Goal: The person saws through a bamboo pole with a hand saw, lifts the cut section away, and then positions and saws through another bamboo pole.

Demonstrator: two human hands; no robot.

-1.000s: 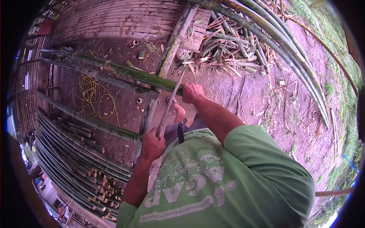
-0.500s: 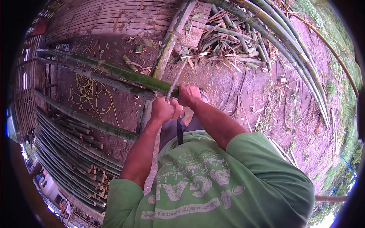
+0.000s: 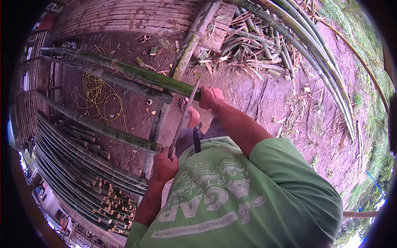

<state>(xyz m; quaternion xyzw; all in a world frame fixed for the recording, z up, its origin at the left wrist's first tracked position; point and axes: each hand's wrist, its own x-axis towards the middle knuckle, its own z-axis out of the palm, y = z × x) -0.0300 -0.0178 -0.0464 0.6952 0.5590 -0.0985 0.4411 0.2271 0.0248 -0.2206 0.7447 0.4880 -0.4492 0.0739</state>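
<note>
A green bamboo pole (image 3: pixel 142 74) runs from the left side to just in front of me. My right hand (image 3: pixel 211 98) is closed around its near end. My left hand (image 3: pixel 165 165) is low and close to my body, wrapped around the grip of a long, narrow hand saw (image 3: pixel 184 115). The saw's blade slants up across the pole, just left of my right hand. Whether its edge has cut into the bamboo cannot be made out. Below the pole, my sandalled foot (image 3: pixel 185 105) stands on the ground.
More poles (image 3: pixel 99 128) lie parallel at the left, above a large stack of cut bamboo (image 3: pixel 82 165). A slanting bamboo support (image 3: pixel 190 45) crosses under the pole. Offcuts (image 3: pixel 256 49) are heaped ahead, near long bent poles (image 3: pixel 314 49). Yellow cord (image 3: pixel 97 95) lies tangled on the ground.
My left hand has pulled the saw back toward my body, down and to the left. My right hand stays on the pole's end, shifted slightly right in view.
</note>
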